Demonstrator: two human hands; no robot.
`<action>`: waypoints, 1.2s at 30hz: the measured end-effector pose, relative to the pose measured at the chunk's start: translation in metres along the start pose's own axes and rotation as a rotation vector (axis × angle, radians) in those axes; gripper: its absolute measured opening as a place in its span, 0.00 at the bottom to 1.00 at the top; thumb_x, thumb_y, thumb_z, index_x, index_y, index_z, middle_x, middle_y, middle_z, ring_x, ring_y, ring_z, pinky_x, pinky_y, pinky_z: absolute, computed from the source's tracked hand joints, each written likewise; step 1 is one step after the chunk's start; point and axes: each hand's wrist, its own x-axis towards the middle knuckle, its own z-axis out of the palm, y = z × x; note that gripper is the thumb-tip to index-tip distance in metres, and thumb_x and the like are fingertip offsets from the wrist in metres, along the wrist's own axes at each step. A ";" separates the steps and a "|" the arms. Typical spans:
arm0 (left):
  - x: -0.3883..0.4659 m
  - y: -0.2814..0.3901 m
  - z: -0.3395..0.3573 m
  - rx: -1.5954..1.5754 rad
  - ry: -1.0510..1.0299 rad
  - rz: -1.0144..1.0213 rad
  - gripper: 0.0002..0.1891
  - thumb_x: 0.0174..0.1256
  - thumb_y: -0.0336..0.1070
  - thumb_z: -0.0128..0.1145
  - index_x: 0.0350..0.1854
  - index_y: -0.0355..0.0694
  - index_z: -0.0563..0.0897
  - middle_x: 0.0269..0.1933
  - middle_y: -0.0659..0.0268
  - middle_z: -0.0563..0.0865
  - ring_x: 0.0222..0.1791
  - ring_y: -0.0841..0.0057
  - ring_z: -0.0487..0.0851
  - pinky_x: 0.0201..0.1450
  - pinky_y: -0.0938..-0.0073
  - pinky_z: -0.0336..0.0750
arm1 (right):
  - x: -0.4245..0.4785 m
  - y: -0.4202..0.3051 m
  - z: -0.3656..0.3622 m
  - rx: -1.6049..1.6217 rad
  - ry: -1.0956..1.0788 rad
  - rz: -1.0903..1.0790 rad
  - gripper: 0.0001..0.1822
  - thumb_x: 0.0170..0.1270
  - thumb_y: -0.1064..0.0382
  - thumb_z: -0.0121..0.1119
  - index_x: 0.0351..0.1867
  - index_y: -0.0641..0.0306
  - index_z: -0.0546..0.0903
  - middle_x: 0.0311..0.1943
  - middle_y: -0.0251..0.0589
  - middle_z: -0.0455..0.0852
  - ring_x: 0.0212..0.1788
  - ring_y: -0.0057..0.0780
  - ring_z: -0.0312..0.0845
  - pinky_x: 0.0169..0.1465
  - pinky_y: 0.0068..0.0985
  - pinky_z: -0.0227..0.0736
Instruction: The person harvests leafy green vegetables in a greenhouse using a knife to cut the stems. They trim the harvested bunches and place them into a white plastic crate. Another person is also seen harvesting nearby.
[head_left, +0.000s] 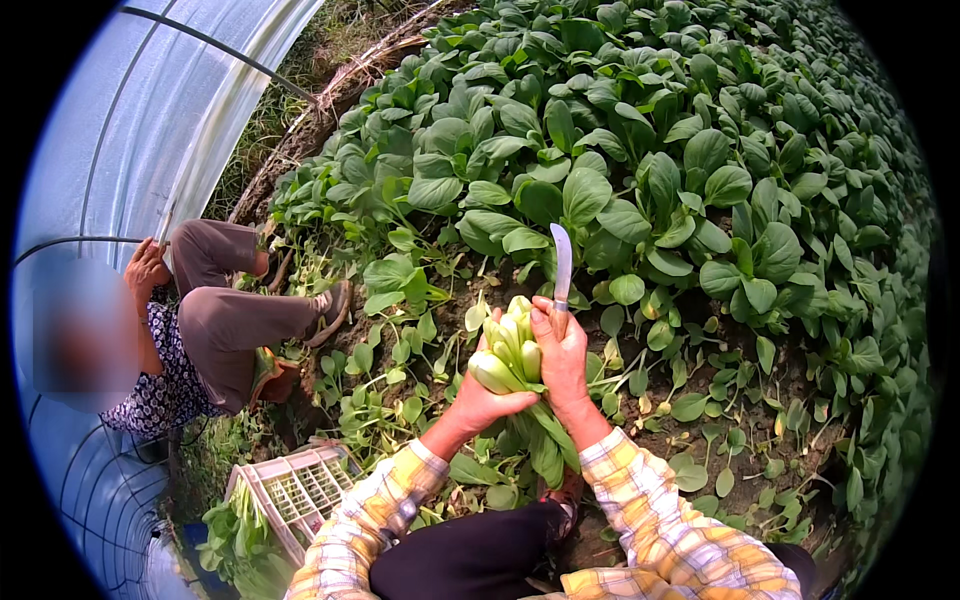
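Observation:
My left hand (480, 405) is wrapped around a bunch of leafy greens (510, 349) that look like bok choy. Their pale stem bases point up and away from me, while the green leaves hang down between my forearms. In my right hand (564, 364) is a knife (562, 262) with a short curved blade and a wooden handle, its tip pointing away from me. The fingers of that hand also rest against the right side of the bunch. Uncut greens (585, 195) grow densely just beyond the blade.
To the left sits another person (247, 330), one hand near the knee. A pale plastic crate (289, 491) stands at my lower left, with cut greens (244, 536) beside or in it. Loose leaves (690, 472) litter the soil. Plastic greenhouse sheeting (187, 97) on hoops curves along the left.

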 end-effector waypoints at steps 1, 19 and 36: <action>0.000 0.001 0.001 -0.043 0.017 -0.025 0.63 0.40 0.32 0.75 0.75 0.35 0.40 0.70 0.60 0.64 0.68 0.72 0.66 0.70 0.70 0.60 | 0.000 0.000 0.001 -0.044 0.047 -0.028 0.18 0.65 0.57 0.64 0.47 0.70 0.79 0.39 0.34 0.82 0.41 0.19 0.76 0.49 0.20 0.71; -0.023 -0.018 0.007 -0.401 -0.138 -0.190 0.39 0.44 0.30 0.72 0.64 0.39 0.69 0.57 0.67 0.78 0.57 0.73 0.76 0.62 0.70 0.68 | -0.031 -0.018 -0.001 -0.316 0.259 -0.236 0.12 0.62 0.57 0.65 0.36 0.63 0.77 0.28 0.38 0.82 0.30 0.29 0.77 0.39 0.28 0.74; -0.001 0.029 -0.038 -0.124 0.088 0.020 0.27 0.47 0.32 0.65 0.54 0.34 0.75 0.46 0.59 0.84 0.46 0.70 0.82 0.55 0.69 0.74 | -0.023 -0.047 -0.044 -0.067 0.101 -0.031 0.11 0.67 0.57 0.60 0.40 0.61 0.73 0.27 0.29 0.76 0.22 0.13 0.71 0.25 0.15 0.69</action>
